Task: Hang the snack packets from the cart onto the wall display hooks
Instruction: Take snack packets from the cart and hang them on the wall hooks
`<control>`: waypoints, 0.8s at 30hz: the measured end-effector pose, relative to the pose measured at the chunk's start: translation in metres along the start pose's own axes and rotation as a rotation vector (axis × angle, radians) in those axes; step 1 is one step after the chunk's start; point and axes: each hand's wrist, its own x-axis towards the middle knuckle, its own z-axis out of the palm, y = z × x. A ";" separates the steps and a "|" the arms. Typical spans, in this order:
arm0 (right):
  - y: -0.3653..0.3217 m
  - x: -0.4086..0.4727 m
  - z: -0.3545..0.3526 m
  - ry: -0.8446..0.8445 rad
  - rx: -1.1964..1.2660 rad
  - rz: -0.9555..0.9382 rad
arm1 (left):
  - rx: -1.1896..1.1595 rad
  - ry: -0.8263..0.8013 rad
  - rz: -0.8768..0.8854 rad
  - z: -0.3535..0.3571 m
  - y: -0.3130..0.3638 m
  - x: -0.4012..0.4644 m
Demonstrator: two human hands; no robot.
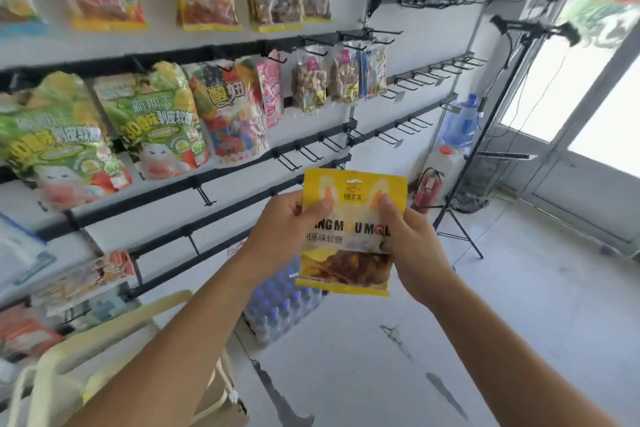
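Before the wall display hooks (313, 153), both hands held one yellow snack packet (351, 232) upright, just below the bare hooks and not touching them. The left hand (284, 229) pinched its left edge with the thumb on the front, and the right hand (412, 246) gripped its right edge likewise. At lower left stood the cream cart (104, 347).

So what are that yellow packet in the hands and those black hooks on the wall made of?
The yellow packet looks like thin glossy plastic film: it catches the light, and a clear window low down shows the brown sweets inside. The black hooks look like thin metal wire with a dark matte coating, probably paint, since they stand out straight and slim from the rail. Both are guesses from looks alone.
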 end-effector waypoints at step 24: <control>-0.110 0.261 -0.109 -0.250 0.066 -0.234 | 0.107 0.302 0.148 0.099 0.111 0.229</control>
